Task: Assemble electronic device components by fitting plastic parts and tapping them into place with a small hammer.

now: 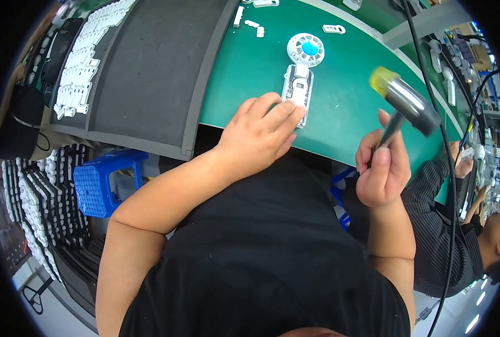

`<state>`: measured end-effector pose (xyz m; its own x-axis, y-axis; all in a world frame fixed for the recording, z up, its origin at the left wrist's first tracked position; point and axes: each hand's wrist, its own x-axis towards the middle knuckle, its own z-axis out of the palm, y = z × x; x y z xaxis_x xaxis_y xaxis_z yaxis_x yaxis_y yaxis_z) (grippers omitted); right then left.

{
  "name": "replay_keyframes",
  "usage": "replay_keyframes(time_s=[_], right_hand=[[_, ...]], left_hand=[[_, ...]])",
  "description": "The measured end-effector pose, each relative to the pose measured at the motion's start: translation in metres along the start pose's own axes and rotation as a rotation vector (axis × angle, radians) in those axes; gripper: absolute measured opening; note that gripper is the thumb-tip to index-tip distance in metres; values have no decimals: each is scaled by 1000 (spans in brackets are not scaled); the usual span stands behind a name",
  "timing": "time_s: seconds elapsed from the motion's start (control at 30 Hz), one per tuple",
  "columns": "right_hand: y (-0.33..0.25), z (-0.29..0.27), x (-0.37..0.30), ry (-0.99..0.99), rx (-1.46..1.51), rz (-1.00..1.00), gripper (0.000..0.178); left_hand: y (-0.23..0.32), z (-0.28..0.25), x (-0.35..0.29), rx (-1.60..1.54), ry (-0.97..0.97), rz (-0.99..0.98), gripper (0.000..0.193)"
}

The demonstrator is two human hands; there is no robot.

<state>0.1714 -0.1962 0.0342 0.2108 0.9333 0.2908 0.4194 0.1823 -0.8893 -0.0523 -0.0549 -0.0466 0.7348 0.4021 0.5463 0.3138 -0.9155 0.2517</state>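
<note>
A white handheld fan point(299, 70) with a round head and a blue centre lies on the green bench, its handle set in a clear fixture point(287, 89). My left hand point(259, 133) grips the lower end of the handle and fixture, fingers bent over it; its palm side is hidden. Up to the right, my right hand point(383, 171) is closed round the thin handle of a mallet point(408, 102). The mallet has a yellow face, a shiny metal middle and a dark other end. It is raised above the bench, apart from the fan.
Left of the fan stands a dark grey tray point(149, 73), with rows of white parts point(81, 84) beyond. Small white pieces point(255, 26) lie at the back. A black cable point(429, 73) hangs on the right. A person in a striped top point(435, 236) sits nearby; a blue stool point(98, 182) is lower left.
</note>
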Motion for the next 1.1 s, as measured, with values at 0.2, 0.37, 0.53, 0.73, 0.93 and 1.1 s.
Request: replay_keyframes(time_s=[0.2,0.37,0.53,0.73,0.93,1.1], right_hand=[[19,15,23,-316,-479,174,43],[22,6,20,-192,-264,308,44],[36,3,14,-114,-205,386,44],[47,5,16,-67,-117,425,44],[43,6,18,-40,-13,492,43],[43,6,19,-28,23,510,43]], left_hand=[[-1,-3,3,-1,-11,6,54],[2,-14,7,-68,-34,-35,53],[1,-16,18,-188,-21,-158,52],[-3,-7,19,-199,-25,-207,45],[-6,-2,16,-207,-33,-222,42],[-7,-3,14,-120,-47,-210,39]])
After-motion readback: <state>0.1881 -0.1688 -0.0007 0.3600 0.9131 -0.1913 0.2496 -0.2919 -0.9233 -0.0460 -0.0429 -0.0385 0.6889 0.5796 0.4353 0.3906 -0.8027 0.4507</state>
